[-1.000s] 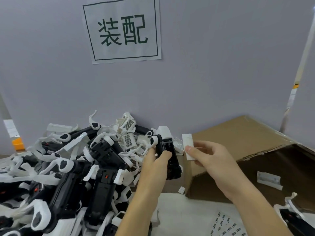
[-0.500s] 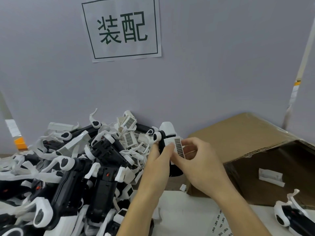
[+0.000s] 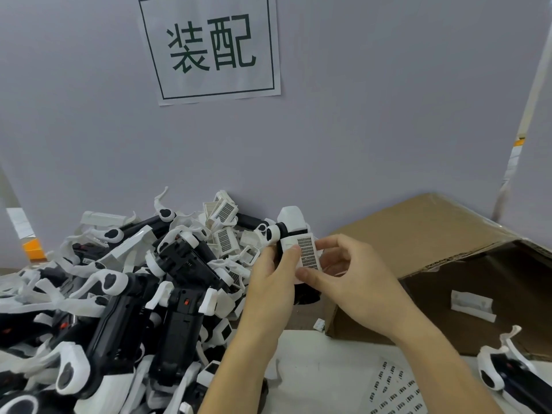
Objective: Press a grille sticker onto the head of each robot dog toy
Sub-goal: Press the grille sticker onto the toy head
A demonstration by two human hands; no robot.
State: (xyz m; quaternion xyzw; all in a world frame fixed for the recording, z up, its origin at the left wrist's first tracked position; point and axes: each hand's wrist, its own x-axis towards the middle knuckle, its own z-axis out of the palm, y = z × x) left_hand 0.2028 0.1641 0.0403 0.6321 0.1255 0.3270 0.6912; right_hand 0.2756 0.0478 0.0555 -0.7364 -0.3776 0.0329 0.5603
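**Grille sticker on the toy's head**

Grille sticker [image 3: 307, 253], a white rectangle with black mesh, lies on the black-and-white plastic robot dog toy [image 3: 291, 231]. Our right hand [image 3: 349, 282] pinches its edge between curled fingers [image 3: 328, 243] and thumb; our left hand [image 3: 273, 282] grips the toy. Around us: heaped toys [image 3: 134, 294], brown cardboard box [image 3: 418, 234], white worktop [image 3: 313, 363].

A single head-worn wide-angle view looks forward and slightly down from close above the table [image 3: 322, 369], facing a grey wall [image 3: 373, 115] with a sign [image 3: 209, 49] at 12 o'clock. The toy pile [image 3: 119, 294] fills 8 to 10 o'clock, a box [image 3: 418, 234] sits at 3 o'clock; the forearms enter from 6 o'clock
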